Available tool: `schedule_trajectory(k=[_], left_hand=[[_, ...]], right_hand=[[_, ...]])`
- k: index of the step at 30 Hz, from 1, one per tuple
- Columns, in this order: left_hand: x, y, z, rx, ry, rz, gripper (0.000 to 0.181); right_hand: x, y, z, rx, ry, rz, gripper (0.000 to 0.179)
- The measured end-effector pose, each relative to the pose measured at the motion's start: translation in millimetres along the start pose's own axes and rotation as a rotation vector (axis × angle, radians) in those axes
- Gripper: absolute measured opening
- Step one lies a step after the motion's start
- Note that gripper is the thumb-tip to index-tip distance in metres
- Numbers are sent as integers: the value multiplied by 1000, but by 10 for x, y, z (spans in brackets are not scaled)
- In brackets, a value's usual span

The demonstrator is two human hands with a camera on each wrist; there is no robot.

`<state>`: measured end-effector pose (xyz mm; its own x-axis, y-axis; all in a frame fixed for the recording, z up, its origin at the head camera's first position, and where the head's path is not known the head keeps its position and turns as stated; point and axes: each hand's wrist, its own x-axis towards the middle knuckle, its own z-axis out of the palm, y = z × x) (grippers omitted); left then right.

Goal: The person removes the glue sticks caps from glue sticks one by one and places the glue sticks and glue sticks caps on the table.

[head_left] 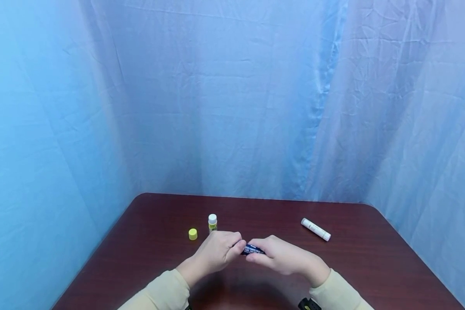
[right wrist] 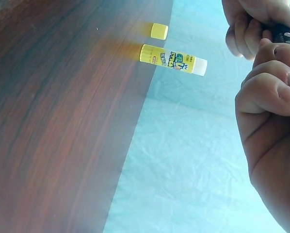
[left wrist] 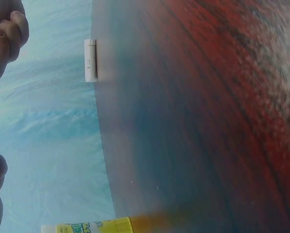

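Note:
Both hands are raised over the table and meet at a dark blue tube (head_left: 252,249) with small white print. My left hand (head_left: 218,250) grips its left end, with the thumb along the near side. On the other end, my right hand (head_left: 282,255) holds it between thumb and curled fingers. Most of the tube is hidden by the hands; a dark part (right wrist: 282,34) shows between them in the right wrist view. Just beyond the left hand a yellow glue stick (right wrist: 167,59) stands upright, its white top uncapped. Its yellow cap (head_left: 193,234) sits to the left of it.
A white tube (head_left: 315,229) lies on its side on the right of the dark red-brown table (head_left: 170,215). Light blue curtains (head_left: 232,107) hang behind the table and along both sides. The table's far corners are rounded.

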<state>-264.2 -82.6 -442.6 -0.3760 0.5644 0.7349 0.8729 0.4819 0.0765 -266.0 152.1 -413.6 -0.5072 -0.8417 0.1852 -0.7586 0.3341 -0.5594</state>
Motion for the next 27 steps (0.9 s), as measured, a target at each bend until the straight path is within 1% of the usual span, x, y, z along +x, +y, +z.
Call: schedule_trajectory(k=[6, 10, 14, 20, 27], left_hand=[[-18, -14, 32, -40, 19, -18, 42], [-6, -24, 37, -50, 26, -31, 40], [21, -14, 23, -48, 22, -42, 37], [35, 12, -3, -50, 28, -69, 34], [24, 12, -7, -55, 48, -113, 32]], right_hand=[[12, -50, -6, -37, 10, 7, 21], [19, -60, 1, -69, 39, 4, 22], [20, -74, -4, -91, 51, 8, 22], [28, -95, 3, -130, 71, -15, 22], [57, -79, 15, -217, 117, -38, 22]])
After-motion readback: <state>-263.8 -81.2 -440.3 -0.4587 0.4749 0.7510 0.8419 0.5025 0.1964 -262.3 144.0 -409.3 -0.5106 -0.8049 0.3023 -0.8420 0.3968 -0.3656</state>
